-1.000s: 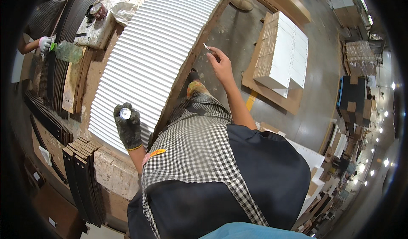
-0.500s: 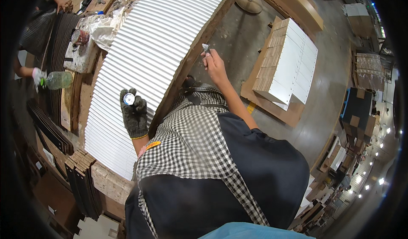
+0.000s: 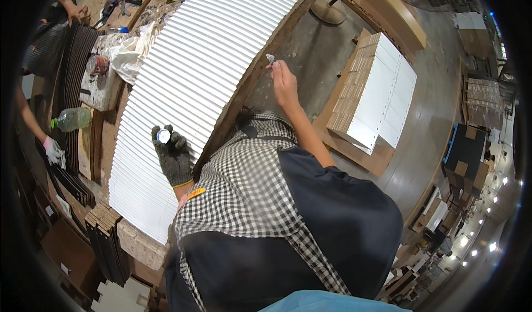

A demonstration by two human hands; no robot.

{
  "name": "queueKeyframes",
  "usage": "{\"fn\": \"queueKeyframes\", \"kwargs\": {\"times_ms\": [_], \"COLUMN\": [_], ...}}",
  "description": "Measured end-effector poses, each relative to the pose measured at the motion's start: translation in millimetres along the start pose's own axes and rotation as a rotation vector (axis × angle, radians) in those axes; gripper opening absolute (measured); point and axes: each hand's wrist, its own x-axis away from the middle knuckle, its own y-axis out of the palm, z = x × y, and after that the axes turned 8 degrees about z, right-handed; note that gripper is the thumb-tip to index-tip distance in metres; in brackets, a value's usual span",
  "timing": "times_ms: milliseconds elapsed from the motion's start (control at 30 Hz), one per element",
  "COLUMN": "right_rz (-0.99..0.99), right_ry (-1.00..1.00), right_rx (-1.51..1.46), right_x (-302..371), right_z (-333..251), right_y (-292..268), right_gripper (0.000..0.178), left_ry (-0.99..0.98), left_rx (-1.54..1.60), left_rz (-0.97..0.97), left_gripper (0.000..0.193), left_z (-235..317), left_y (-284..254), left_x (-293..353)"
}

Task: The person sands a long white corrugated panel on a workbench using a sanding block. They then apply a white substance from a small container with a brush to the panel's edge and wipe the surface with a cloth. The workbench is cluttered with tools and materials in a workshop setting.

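My left hand (image 3: 175,161), in a dark knitted glove with a yellow cuff, has its fingers curled round a small round thing, white on its face with a blue rim (image 3: 163,136). It is over the near edge of a long row of white strips (image 3: 194,73) laid side by side on a workbench. My bare right hand (image 3: 285,85) pinches a small pale-grey piece (image 3: 270,59), whose kind I cannot make out, out past the bench edge (image 3: 244,90).
Across the bench, a co-worker's gloved hand (image 3: 54,152) is near dark stacked strips (image 3: 113,251). A green-tinted bottle (image 3: 73,119), a stained red can (image 3: 97,65) and a white cloth (image 3: 132,51) lie on that side. To my right, a stack of white panels (image 3: 382,90) sits on cardboard.
The co-worker's gloved hand has let go of the bottle and moved toward the dark strips. My left hand has shifted slightly left and down, with the round thing still in it.
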Motion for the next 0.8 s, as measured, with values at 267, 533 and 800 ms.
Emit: {"fn": "queueKeyframes", "kwargs": {"times_ms": [267,533,800], "right_rz": [0.04,0.121,0.123], "right_ry": [0.044,0.024,-0.062], "right_rx": [-0.019,-0.037,-0.096], "right_x": [-16.9,-30.5,-27.6], "right_z": [-3.8,4.5,-8.0], "right_y": [3.2,9.0,15.4], "right_gripper": [0.04,0.042,0.035], "left_ry": [0.009,0.016,0.031], "left_rx": [-0.113,-0.342,-0.637], "left_rz": [0.038,0.079,0.1], "left_gripper": [0.064,0.066,0.067], "left_z": [-8.2,-6.6,-2.2], "left_y": [17.1,32.5,48.9], "left_x": [-8.9,-11.0,-8.9]}}
